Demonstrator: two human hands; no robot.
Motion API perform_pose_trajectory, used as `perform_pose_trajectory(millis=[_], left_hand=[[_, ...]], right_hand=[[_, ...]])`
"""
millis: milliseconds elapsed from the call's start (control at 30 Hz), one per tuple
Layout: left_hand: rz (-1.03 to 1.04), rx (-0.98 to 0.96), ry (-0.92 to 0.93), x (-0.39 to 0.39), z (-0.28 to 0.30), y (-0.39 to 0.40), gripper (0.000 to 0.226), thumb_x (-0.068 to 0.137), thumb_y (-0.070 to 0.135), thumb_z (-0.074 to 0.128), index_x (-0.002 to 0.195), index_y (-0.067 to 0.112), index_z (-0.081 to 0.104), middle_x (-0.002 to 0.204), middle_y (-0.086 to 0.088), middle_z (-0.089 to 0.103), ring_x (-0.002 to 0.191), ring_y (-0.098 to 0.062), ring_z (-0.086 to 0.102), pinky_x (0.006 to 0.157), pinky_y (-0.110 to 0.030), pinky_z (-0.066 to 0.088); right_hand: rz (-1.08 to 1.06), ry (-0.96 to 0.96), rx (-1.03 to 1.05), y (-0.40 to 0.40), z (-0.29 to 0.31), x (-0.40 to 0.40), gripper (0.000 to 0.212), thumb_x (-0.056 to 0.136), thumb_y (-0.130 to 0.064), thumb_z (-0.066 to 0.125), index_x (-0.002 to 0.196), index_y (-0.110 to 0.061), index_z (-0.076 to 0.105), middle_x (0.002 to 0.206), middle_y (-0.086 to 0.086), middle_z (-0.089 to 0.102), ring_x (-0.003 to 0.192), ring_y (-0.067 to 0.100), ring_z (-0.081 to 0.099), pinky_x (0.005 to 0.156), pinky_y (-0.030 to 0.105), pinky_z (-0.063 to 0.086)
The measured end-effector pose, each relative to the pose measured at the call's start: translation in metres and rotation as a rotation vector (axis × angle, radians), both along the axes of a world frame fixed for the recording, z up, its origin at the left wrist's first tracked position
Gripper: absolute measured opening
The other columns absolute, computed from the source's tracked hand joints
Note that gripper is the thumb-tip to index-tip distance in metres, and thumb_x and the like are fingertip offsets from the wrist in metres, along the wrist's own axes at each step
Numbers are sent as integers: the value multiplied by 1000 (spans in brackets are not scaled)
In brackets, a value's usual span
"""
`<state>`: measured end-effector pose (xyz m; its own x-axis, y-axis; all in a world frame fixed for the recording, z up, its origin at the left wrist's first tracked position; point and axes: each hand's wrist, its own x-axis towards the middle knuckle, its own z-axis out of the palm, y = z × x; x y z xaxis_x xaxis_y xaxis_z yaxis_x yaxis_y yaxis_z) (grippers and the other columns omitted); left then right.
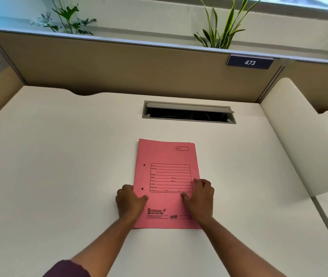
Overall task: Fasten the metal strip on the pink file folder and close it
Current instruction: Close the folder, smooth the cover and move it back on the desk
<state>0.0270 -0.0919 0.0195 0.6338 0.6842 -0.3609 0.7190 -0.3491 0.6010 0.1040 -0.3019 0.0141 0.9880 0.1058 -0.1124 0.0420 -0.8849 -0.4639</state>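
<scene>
folder: pink file folder [167, 182] lies flat and shut on the white desk [59, 156], front cover up, printed form facing the person, spine edge at 9 o'clock, free edge at 3 o'clock.
strip: metal strip not visible; only two punch holes [144, 165] show near the spine. Can't tell if it's fastened inside.
left hand: left hand [131, 199] sits at the folder's 8 o'clock, on the spine edge, fingers curled loosely, thumb on the cover. Pressing, not gripping anything.
right hand: right hand [200, 198] sits at the folder's 4 o'clock over the free edge, fingers bent, tips on the cover, thumb flat on the paper. Whether the fingers hook under the edge, can't tell.
step: judgement – either pre-open (strip not yet done) or final press-down after closing. The frame alone doesn't settle it.
next move: if opening, right hand lifts the free edge toward 9 o'clock while the left pins the spine. If done, both hands lift off.
surroundings: open cable tray [189, 113] at the folder's 12 o'clock, well apart; partition tag 473 [250, 62] at 1 o'clock.
</scene>
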Motion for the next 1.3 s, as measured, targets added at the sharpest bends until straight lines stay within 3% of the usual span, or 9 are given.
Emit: perform_pose_trajectory(millis=[167,300,433,567,667,767,867,1033,1300], left_hand=[[69,-202,-64,4,12,11,25,75,26,85,92,16,69,95,-5,75,85,-26,69,79,-39,57],[153,-372,-138,2,13,9,23,85,20,77,97,15,57,103,-8,68,93,-30,66,87,-46,56],[206,-547,-212,-4,9,11,8,91,13,70,97,13,65,106,-12,72,90,-31,70,86,-51,59],[200,-610,-245,-4,9,31,22,95,14,64,116,7,66,102,-12,74,88,-30,72,82,-48,61],[235,-682,-277,-1,13,49,21,96,12,63,117,7,65,100,-14,74,88,-33,72,83,-50,60],[224,-721,-298,2,20,69,21,97,11,62,117,6,65,103,-16,74,92,-36,71,87,-55,58],[201,-741,-322,3,29,94,20,97,11,62,116,7,65,104,-17,74,94,-37,71,89,-56,57],[168,-710,-325,9,35,144,20,98,14,60,117,9,63,106,-17,73,94,-37,71,87,-56,58],[163,-577,-321,37,33,221,20,99,20,59,114,11,66,99,-11,74,89,-32,71,82,-49,61]], right_hand=[[28,30,38,-10,0,2,67,81,-38,78,136,-9,54,138,11,47,125,32,45,109,43,44],[75,35,20,-17,2,-1,65,83,-40,75,137,-12,53,141,7,45,126,29,46,106,42,46],[67,39,-7,-19,2,-5,69,86,-43,71,144,-15,46,144,7,44,129,29,47,105,45,48],[-11,92,73,-6,6,4,73,87,-40,71,148,-13,41,147,11,44,134,30,47,109,46,46],[-83,210,237,10,8,11,66,88,-38,70,144,-12,46,137,9,55,120,26,59,102,47,53],[-202,352,450,32,13,14,48,91,-35,67,134,-17,54,124,3,67,103,21,67,90,41,57],[-283,474,615,56,15,20,18,96,-27,61,106,-15,70,111,7,75,92,24,71,81,40,59],[-389,530,818,92,18,28,19,100,-14,60,95,-6,77,99,13,80,96,36,75,88,51,63],[-360,502,905,163,27,60,14,95,-11,69,86,-7,79,89,9,82,80,27,75,72,37,60]])
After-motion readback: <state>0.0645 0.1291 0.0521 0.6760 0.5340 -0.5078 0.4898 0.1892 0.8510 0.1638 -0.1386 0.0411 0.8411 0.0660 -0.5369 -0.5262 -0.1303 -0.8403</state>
